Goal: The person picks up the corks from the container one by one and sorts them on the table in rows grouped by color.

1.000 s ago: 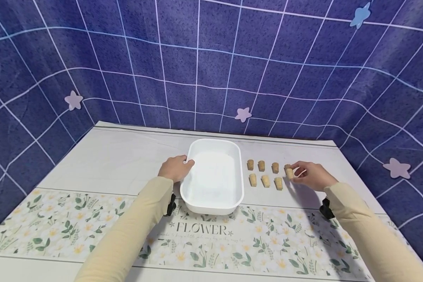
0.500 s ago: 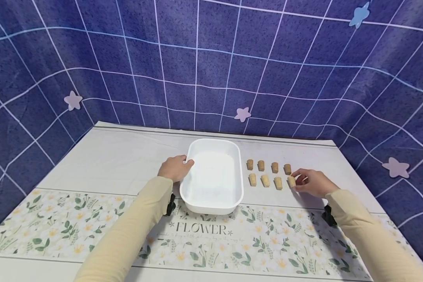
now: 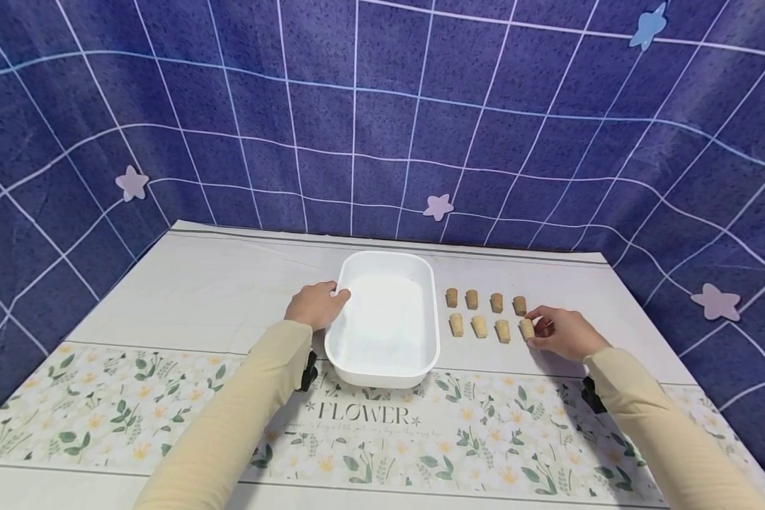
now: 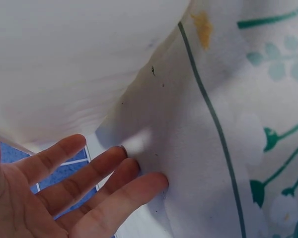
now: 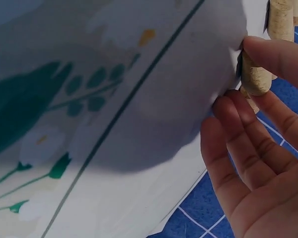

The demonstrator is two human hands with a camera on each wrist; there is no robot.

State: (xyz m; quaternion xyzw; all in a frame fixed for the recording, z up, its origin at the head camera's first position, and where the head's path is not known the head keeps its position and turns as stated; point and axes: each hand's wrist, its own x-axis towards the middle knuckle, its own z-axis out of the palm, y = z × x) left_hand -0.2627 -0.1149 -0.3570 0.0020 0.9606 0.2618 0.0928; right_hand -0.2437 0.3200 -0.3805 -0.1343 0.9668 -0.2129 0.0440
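A white plastic basin stands mid-table in the head view. My left hand holds its left side, thumb over the rim; in the left wrist view the other fingers reach along the outside wall. To the right of the basin, tapered corks lie in two rows: a darker back row and a paler front row. At the front row's right end, my right hand pinches a pale cork between thumb and index finger; its other fingers are loosely bent below, near the tabletop.
A white cloth with a floral band covers the table. Behind it hangs a blue gridded curtain with star shapes, wrapping both sides. A dark strap sits on the right wrist.
My right hand has brought the pale cork toward me, from over the darker back cork to the front row's right end. Over the last half second it barely moves. The left hand stays put.
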